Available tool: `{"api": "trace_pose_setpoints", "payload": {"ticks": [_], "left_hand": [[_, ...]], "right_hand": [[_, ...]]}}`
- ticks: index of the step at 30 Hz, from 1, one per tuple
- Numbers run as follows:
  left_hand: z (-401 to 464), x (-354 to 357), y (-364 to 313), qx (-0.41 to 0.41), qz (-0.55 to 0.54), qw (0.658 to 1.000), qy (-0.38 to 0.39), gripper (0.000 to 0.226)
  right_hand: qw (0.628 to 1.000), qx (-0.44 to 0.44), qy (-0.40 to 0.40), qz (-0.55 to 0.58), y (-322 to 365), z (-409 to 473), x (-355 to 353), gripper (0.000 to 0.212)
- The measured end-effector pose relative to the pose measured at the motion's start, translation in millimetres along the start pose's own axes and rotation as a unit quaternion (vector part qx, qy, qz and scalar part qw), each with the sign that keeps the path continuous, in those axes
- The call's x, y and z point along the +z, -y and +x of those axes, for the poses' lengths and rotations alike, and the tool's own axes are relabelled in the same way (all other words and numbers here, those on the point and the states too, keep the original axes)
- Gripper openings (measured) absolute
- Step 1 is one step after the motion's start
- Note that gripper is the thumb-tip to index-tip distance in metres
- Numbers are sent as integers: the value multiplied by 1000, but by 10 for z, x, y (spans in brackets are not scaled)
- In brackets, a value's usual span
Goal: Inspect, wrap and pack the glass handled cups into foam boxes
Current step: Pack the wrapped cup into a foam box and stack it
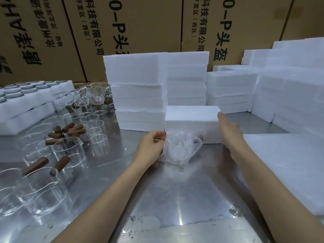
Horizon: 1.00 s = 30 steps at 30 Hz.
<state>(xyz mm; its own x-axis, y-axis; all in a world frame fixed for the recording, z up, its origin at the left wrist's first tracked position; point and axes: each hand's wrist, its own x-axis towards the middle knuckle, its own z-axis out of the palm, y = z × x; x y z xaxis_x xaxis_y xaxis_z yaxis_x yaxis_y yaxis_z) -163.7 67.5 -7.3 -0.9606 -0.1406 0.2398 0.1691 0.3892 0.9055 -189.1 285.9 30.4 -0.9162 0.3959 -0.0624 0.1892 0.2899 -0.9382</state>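
Note:
A glass cup wrapped in bubble wrap [180,148] stands on the steel table [175,199] at the centre. My left hand [152,146] pinches the wrap at its left edge. Right behind the cup lies a single white foam box [191,118]. My right hand [228,127] reaches along that box's right end, its thumb touching the top corner; its fingers are hidden behind the hand. Several bare glass cups with brown wooden handles [57,160] stand and lie on the left of the table.
Stacks of foam boxes [138,88] rise behind the single box and along the right [289,95]. A flat foam slab [287,165] lies at the right. Foam trays of round lids [26,97] sit far left. Cardboard cartons [140,23] wall the back.

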Motion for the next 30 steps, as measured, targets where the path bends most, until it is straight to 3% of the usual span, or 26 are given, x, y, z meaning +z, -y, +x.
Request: {"api": "trace_pose_setpoints", "payload": {"ticks": [5,14,21,24,27,30], "left_hand": [[-89,-45,-10,2,-17,1000,-7,27],[-123,-39,-57,19,4,999,34,21],[-127,-46,-81,0,24,999,22,26],[-144,-55,-118,-5,15,1000,9,29],[-169,-62,-165,-3,-5,1000,-1,22],[-213,-105,-234,58,4,998,-1,26]], "right_hand": [[994,-25,21,-100,-20,-49,-167,62],[973,-54,-51,-219,-1,-137,-291,54],[978,-79,-101,-164,22,-169,-358,47],[977,-115,-165,-77,59,-174,-389,42],[965,-127,-230,-29,92,-157,-466,52],[947,-105,-302,-18,92,-125,-613,50]]}}
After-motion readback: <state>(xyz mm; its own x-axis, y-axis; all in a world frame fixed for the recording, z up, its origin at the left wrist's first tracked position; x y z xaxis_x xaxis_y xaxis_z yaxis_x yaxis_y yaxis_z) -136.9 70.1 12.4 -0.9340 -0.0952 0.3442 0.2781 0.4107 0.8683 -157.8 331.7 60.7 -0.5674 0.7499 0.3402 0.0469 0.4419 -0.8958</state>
